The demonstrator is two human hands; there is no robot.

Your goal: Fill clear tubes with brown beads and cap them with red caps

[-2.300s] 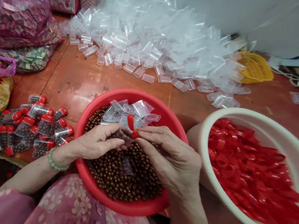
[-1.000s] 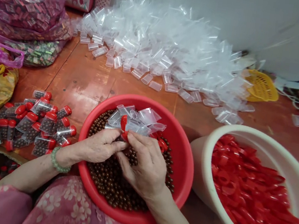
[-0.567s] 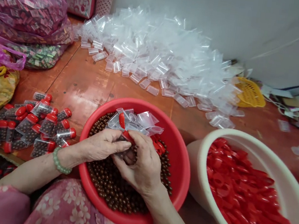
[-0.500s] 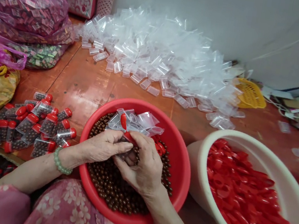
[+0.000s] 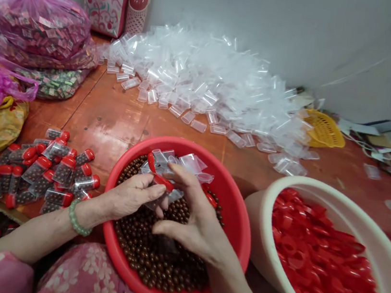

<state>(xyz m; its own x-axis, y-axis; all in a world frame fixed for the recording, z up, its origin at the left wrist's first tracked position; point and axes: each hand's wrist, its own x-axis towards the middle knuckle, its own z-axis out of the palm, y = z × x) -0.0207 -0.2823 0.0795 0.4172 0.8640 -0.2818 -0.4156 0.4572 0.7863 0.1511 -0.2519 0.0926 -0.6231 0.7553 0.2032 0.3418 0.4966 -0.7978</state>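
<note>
The scene is seen by one head-worn camera, aimed forward and steeply down from above the lap, which is caught close at 7 o'clock. The red basin is framed near, toward 6; the white tub is cropped at 4. Farther off, the wall is faced at 12.

Plain grey wall, reddish-brown tabletop

Reddish table with heaped clear tubes, red-capped tubes, yellow basket
</note>
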